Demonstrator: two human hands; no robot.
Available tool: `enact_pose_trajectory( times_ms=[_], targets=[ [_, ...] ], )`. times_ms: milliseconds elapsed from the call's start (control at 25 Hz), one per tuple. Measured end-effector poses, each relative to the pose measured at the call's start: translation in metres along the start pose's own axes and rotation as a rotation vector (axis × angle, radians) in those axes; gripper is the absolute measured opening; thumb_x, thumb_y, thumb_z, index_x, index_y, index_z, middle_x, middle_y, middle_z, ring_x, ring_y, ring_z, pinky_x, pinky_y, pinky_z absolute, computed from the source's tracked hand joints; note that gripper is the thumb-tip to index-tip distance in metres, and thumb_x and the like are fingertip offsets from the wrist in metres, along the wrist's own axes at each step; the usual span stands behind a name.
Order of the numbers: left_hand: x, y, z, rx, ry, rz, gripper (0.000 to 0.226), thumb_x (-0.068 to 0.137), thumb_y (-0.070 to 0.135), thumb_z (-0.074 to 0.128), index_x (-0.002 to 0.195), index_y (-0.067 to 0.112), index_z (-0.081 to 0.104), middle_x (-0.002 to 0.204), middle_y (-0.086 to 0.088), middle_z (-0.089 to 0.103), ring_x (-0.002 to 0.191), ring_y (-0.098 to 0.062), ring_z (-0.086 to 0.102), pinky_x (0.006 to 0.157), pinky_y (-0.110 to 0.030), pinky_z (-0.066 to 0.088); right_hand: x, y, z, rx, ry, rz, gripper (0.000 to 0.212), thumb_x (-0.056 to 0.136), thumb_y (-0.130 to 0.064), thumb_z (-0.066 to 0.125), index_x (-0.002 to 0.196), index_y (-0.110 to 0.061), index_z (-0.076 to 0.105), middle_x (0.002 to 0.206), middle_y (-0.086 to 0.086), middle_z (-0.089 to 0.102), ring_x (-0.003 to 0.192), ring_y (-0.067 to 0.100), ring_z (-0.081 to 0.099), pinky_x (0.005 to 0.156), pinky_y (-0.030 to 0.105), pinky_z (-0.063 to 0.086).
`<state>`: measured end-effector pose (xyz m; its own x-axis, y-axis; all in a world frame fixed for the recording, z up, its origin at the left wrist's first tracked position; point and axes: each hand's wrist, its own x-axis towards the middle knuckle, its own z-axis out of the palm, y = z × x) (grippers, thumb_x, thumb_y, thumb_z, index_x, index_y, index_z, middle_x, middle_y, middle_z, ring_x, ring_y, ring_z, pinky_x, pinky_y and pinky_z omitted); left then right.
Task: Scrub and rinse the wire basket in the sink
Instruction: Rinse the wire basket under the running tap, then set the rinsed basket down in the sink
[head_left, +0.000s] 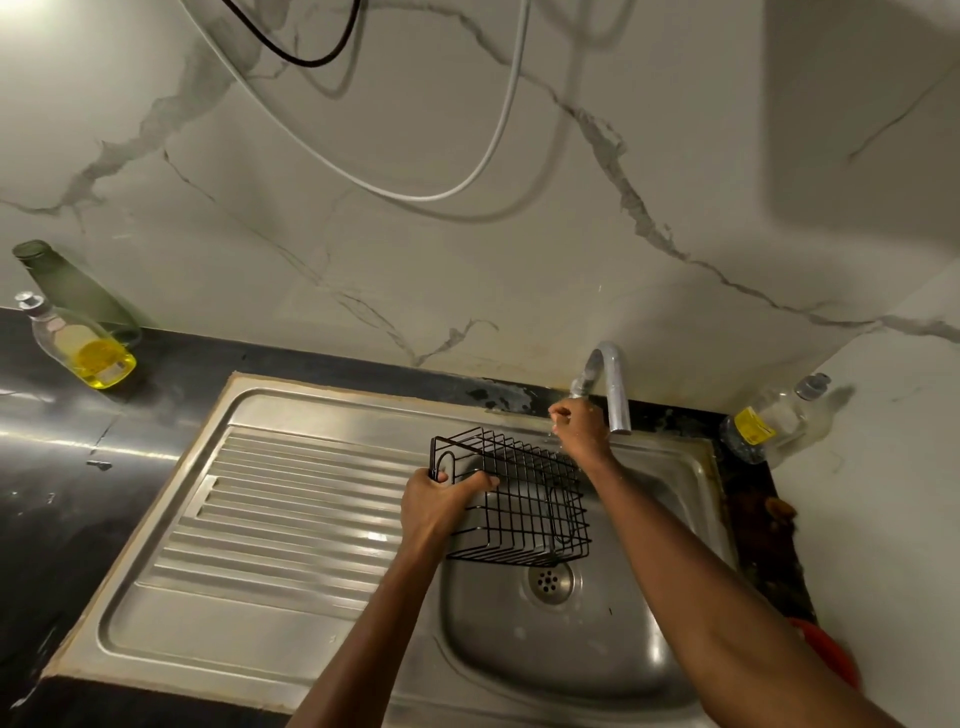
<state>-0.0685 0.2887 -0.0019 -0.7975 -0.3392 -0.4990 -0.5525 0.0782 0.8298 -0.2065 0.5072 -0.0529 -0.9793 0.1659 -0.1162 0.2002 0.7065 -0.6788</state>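
A black wire basket (524, 504) hangs tilted over the steel sink bowl (545, 639), just above the drain (549, 581). My left hand (441, 499) grips the basket's left end by its rim. My right hand (579, 423) is raised at the basket's far right corner, directly under the spout of the curved metal tap (610, 387), fingers curled; whether it holds anything cannot be told. No stream of water is plainly visible.
The ribbed steel drainboard (270, 514) lies left of the bowl. A bottle of yellow liquid (88, 345) and a green glass bottle (62, 286) stand at the back left. A clear bottle (774, 421) lies at the back right. Something red (826, 649) sits at the right counter edge.
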Motion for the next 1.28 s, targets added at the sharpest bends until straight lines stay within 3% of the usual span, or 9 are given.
enact_pose_trajectory(
  times_ms=[160, 280, 400, 600, 720, 800, 1040, 1160, 1280],
  targets=[
    [0.003, 0.002, 0.000, -0.023, -0.029, -0.021, 0.054, 0.056, 0.045, 0.092, 0.083, 0.020, 0.052, 0.069, 0.006, 0.052, 0.062, -0.012, 0.046, 0.056, -0.025, 0.037, -0.001, 0.016, -0.013, 0.291, -0.021, -0.036, 0.013, 0.093, -0.004, 0.065, 0.103, -0.011, 0.069, 0.105, 0.002, 0.068, 0.092, 0.009, 0.065, 0.086, 0.029, 0.060],
    [0.004, 0.003, 0.000, -0.029, -0.034, -0.035, 0.055, 0.057, 0.045, 0.091, 0.084, 0.019, 0.051, 0.068, 0.006, 0.051, 0.061, -0.012, 0.046, 0.053, -0.026, 0.038, -0.003, 0.024, -0.030, 0.621, 0.142, 0.115, 0.006, 0.090, -0.007, 0.072, 0.095, -0.010, 0.072, 0.093, 0.009, 0.075, 0.073, 0.008, 0.071, 0.072, 0.031, 0.060],
    [0.005, 0.002, 0.000, -0.035, -0.033, -0.042, 0.061, 0.052, 0.051, 0.088, 0.088, 0.015, 0.055, 0.072, 0.002, 0.052, 0.065, -0.014, 0.047, 0.055, -0.027, 0.039, -0.019, 0.035, -0.037, 0.856, 0.257, 0.398, 0.026, 0.084, 0.002, 0.073, 0.110, 0.003, 0.068, 0.101, 0.017, 0.074, 0.080, 0.021, 0.074, 0.065, 0.023, 0.062],
    [-0.004, -0.001, -0.003, -0.017, -0.039, -0.023, 0.100, 0.049, 0.054, 0.088, 0.120, -0.010, 0.060, 0.077, 0.002, 0.050, 0.068, -0.014, 0.047, 0.057, -0.027, 0.040, -0.072, 0.075, -0.013, 0.641, 0.011, 0.725, 0.020, 0.094, 0.005, 0.057, 0.106, 0.019, 0.063, 0.110, 0.042, 0.064, 0.052, 0.018, 0.067, 0.060, 0.031, 0.061],
    [-0.018, 0.002, -0.006, -0.034, -0.082, -0.015, 0.078, 0.047, 0.053, 0.086, 0.102, 0.001, 0.066, 0.070, 0.004, 0.048, 0.064, -0.013, 0.044, 0.056, -0.026, 0.038, -0.099, 0.081, -0.012, 0.212, 0.066, 0.680, 0.012, 0.085, -0.010, 0.077, 0.083, 0.002, 0.075, 0.080, 0.017, 0.076, 0.064, 0.021, 0.070, 0.065, 0.038, 0.063],
    [-0.030, 0.006, -0.008, -0.031, -0.121, -0.016, 0.054, 0.055, 0.047, 0.088, 0.082, 0.012, 0.059, 0.064, 0.006, 0.049, 0.057, -0.010, 0.046, 0.049, -0.023, 0.038, -0.117, 0.072, -0.024, 0.106, 0.113, 0.648, 0.015, 0.077, -0.015, 0.084, 0.070, -0.009, 0.072, 0.069, 0.005, 0.073, 0.065, 0.019, 0.071, 0.055, 0.030, 0.057],
    [-0.067, 0.019, -0.015, -0.104, -0.198, -0.004, 0.030, 0.083, 0.014, 0.082, 0.075, 0.012, 0.053, 0.037, 0.013, 0.050, 0.030, 0.001, 0.046, 0.033, -0.013, 0.035, -0.158, 0.080, -0.043, 0.458, 0.202, 0.723, 0.020, 0.086, -0.017, 0.077, 0.090, 0.001, 0.072, 0.079, 0.013, 0.075, 0.054, 0.017, 0.066, 0.048, 0.029, 0.055],
    [-0.073, 0.018, -0.018, -0.158, -0.222, -0.040, 0.022, 0.084, 0.019, 0.081, 0.079, 0.010, 0.061, 0.043, 0.013, 0.055, 0.036, 0.000, 0.044, 0.037, -0.015, 0.035, -0.179, 0.072, -0.054, 0.678, 0.115, 0.719, 0.050, 0.093, -0.053, 0.062, 0.109, -0.005, 0.068, 0.101, 0.006, 0.066, 0.088, 0.025, 0.063, 0.075, 0.036, 0.054],
    [-0.073, 0.009, -0.017, -0.174, -0.265, -0.078, 0.022, 0.083, 0.026, 0.080, 0.084, 0.008, 0.067, 0.048, 0.010, 0.055, 0.046, -0.007, 0.039, 0.044, -0.019, 0.034, -0.194, 0.062, -0.069, 0.924, -0.074, 0.659, 0.053, 0.094, -0.065, 0.050, 0.128, -0.025, 0.055, 0.120, 0.001, 0.060, 0.113, 0.029, 0.059, 0.103, 0.054, 0.048]
  ],
)
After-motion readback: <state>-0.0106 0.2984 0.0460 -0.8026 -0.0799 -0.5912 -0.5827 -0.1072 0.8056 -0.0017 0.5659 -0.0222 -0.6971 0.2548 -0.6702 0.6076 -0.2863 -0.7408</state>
